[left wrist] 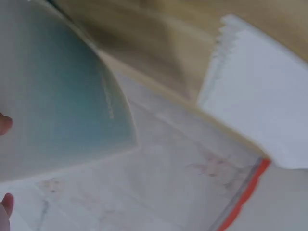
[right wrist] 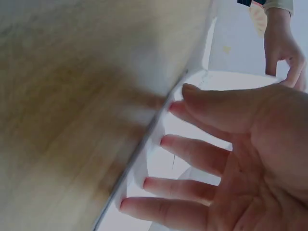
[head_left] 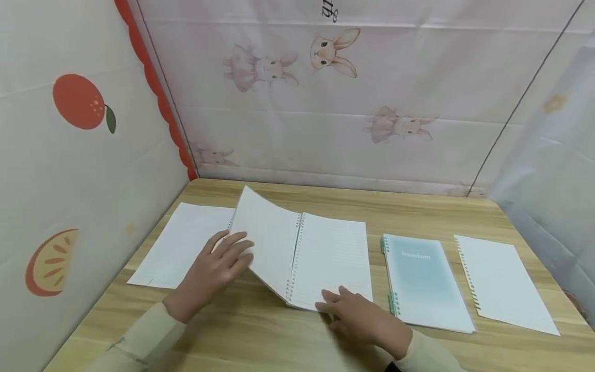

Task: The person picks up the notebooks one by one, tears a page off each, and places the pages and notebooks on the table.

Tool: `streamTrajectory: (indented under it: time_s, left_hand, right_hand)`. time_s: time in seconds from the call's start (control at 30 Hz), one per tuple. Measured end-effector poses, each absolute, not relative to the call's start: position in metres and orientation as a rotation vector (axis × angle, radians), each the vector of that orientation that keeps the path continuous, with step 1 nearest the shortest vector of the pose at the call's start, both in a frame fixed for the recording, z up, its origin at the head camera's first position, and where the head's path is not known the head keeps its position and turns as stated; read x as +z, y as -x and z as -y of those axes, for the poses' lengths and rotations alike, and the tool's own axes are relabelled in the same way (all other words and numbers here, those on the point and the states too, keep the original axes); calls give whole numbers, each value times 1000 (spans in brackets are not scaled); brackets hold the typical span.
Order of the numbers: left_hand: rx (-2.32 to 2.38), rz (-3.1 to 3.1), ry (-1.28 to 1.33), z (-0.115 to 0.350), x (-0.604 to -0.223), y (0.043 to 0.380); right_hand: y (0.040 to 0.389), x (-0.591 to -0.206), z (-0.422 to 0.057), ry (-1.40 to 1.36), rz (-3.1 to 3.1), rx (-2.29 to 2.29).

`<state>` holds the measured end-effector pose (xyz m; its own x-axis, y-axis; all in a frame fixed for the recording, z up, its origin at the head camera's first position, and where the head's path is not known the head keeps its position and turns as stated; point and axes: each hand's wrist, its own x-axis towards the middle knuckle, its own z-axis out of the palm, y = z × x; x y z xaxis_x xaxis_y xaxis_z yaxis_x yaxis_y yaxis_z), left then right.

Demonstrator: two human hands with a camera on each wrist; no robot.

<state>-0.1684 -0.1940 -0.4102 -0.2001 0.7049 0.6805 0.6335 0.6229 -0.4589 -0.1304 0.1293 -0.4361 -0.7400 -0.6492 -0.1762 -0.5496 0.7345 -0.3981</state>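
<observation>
An open spiral notebook (head_left: 332,258) with lined pages lies in the middle of the table. My left hand (head_left: 211,271) pinches its left side (head_left: 265,235) by the outer edge, holding that side raised and bent off the table. The blue-green outside of the notebook's cover (left wrist: 72,101) faces the left wrist view, with a fingertip (left wrist: 5,124) against it. At the lower edge of the right page, my right hand (head_left: 355,315) rests with its fingers spread. The right wrist view shows those fingers (right wrist: 192,154) extended along the paper's edge.
To the left lies a white sheet (head_left: 174,248), partly covered by the raised side. Right of the notebook are a blue notebook (head_left: 423,279) with green rings, printed "freedom", and a torn-edged lined sheet (head_left: 506,284). Printed cloth (head_left: 297,134) hangs behind the table.
</observation>
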Motion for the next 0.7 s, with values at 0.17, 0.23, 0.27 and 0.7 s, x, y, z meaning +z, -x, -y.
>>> streamTrajectory:
  time_s: [0.17,0.23,0.27,0.7]
  left_hand:
    - [146,1701,1147,168,-397,169]
    - [180,1645,1181,156,-394,170]
    - [187,1632,1197,150,-393,171]
    - [-185,2195,1356,103,-435,176]
  right_hand:
    - [147,-435,-143,872,-2613,-924]
    - [155,-435,-148,724,-2501,-1203]
    - [158,-434,-150,641,-2429,-1329]
    - [165,-420,-182,91,-2327,-1677]
